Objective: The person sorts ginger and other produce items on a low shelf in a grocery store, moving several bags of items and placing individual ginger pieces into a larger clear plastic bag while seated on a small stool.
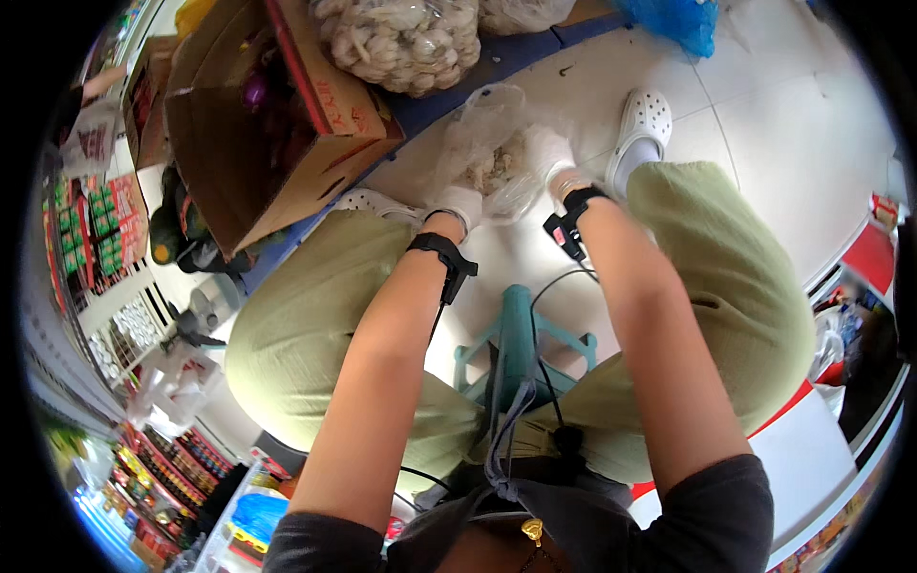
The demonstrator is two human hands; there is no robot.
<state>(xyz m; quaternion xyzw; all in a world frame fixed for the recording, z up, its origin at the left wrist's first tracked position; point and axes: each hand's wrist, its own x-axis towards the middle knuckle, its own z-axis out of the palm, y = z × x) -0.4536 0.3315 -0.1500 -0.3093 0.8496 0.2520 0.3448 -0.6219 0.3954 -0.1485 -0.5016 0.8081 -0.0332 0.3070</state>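
Observation:
A clear plastic bag (496,168) lies mouth-up on the tiled floor between my feet, with pale, papery scraps that look like garlic peelings inside. My left hand (460,205), in a white glove, is against the near left side of the bag; its fingers are hidden. On the right side of the bag is my right hand (548,152), also white-gloved and a little blurred. Whether either hand grips the plastic cannot be made out. Black straps with small devices (445,261) circle both wrists. Just beyond the bag sits a transparent sack of garlic bulbs (405,43).
A cardboard box (315,179) of purple vegetables stands on a blue platform (437,111) at the left. A blue plastic bag (677,21) lies at the top right. Below my arms is a green plastic stool (517,336), with a black cable (534,308) hanging past it.

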